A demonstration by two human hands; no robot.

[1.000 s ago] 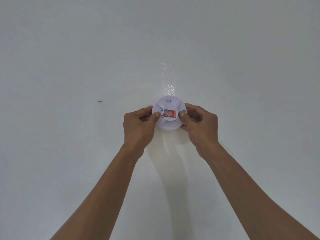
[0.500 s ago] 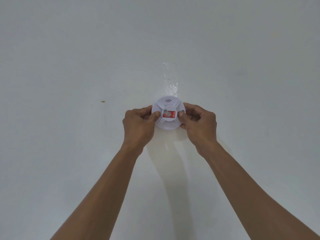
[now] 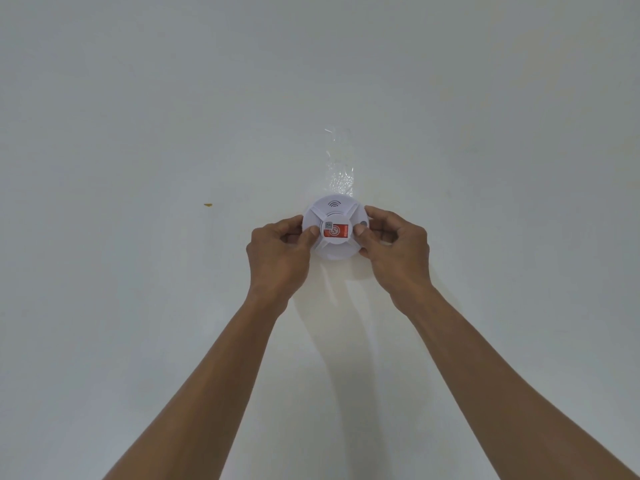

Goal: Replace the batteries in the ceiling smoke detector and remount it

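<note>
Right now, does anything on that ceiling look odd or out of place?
Yes. A strip of clear, bubbly tape runs along the ceiling from the smoke detector, as if holding it up. A small yellowish fleck marks the paint left of it. Left hand and right hand grip the detector.

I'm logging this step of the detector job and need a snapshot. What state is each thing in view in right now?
smoke detector: against the ceiling, face toward the camera, gripped on both sides.
red sticker: stuck on the detector's centre.
left hand: holds the detector's left edge, thumb on its face.
right hand: holds the detector's right edge, thumb on its face.
clear tape: stuck flat on the ceiling, wrinkled, just beyond the detector.
</note>
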